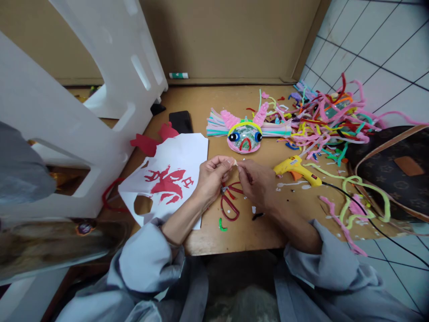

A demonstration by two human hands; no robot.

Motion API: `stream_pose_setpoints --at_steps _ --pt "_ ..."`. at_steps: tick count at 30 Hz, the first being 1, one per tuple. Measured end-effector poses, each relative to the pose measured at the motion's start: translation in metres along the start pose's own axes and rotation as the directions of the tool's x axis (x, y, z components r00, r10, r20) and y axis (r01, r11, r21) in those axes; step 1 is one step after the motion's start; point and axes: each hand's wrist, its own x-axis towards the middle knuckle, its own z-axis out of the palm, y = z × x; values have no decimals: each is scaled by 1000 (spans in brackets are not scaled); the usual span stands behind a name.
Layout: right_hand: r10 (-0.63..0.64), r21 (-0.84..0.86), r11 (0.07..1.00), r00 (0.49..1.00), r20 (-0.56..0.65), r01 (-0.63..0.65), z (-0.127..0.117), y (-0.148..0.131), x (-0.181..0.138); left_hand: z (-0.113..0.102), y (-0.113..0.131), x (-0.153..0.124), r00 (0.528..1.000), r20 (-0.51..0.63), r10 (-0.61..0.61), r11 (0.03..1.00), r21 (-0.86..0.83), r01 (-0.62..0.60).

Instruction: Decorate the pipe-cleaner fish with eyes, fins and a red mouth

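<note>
My left hand (pixel 214 176) and my right hand (pixel 258 181) meet over the table, both with fingers pinched. Between their fingertips is a small pale piece (pixel 235 163), too small to name. Red-handled scissors (pixel 229 208) lie beneath my hands, partly covered by them. Just beyond sits a craft face (pixel 245 137) with googly eyes, a yellow band, pink ears and a red mouth. Behind it lies a bundle of pastel pipe cleaners (pixel 276 130). A yellow hot glue gun (pixel 297 170) rests to the right of my right hand.
At left lies white paper (pixel 191 152) with red cutouts, near a black phone (pixel 180 121). Tangled pipe cleaners (pixel 328 125) heap at the back right, beside a brown handbag (pixel 395 165). The glue gun's black cord (pixel 365 214) runs off right. A white plastic frame (pixel 124 53) stands left.
</note>
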Motion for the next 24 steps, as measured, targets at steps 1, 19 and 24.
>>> stream_pose_setpoints --at_steps 1,19,24 --pt "7 -15 1000 1000 -5 -7 1 0 -1 1 -1 -1 1000 -17 8 1000 -4 -8" --pt "57 -148 987 998 15 -54 3 1 -2 18 -21 -13 997 -79 -17 989 -150 5" --pt "34 -118 992 996 -81 -44 2 6 2 12 -17 -12 999 -18 -50 992 -120 47"
